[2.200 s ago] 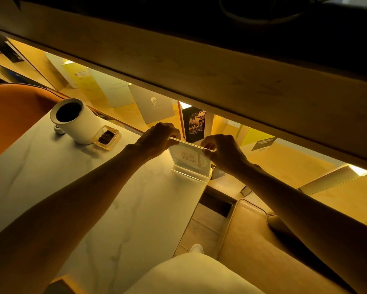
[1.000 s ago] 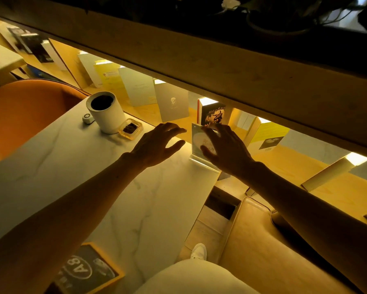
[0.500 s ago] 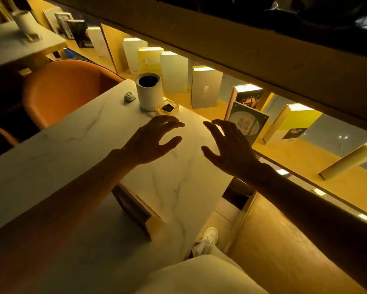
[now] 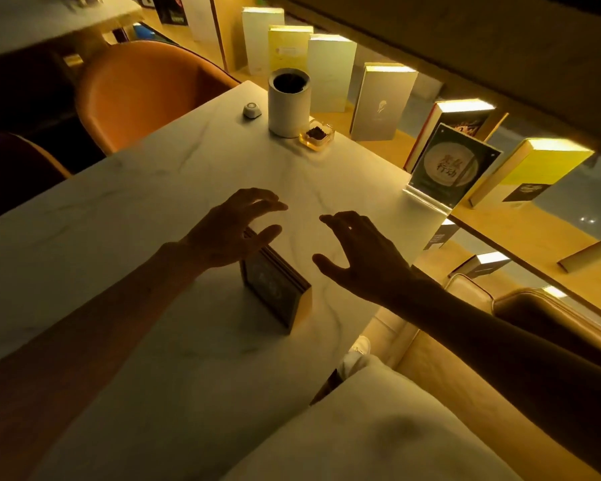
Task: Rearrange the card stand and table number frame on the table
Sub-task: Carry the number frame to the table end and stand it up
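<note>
Boxy table number frame (image 4: 274, 289) — marble table (image 4: 153, 203).

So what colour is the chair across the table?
Orange chair, clearest in the head view.

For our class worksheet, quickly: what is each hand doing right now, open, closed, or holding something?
Left hand: open, fingers spread, holding nothing, above the table number frame.
Right hand: open, holding nothing.

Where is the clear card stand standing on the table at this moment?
In the head view the card stand stands upright at the table's far right edge, right of the small glass dish, before the books.
</note>
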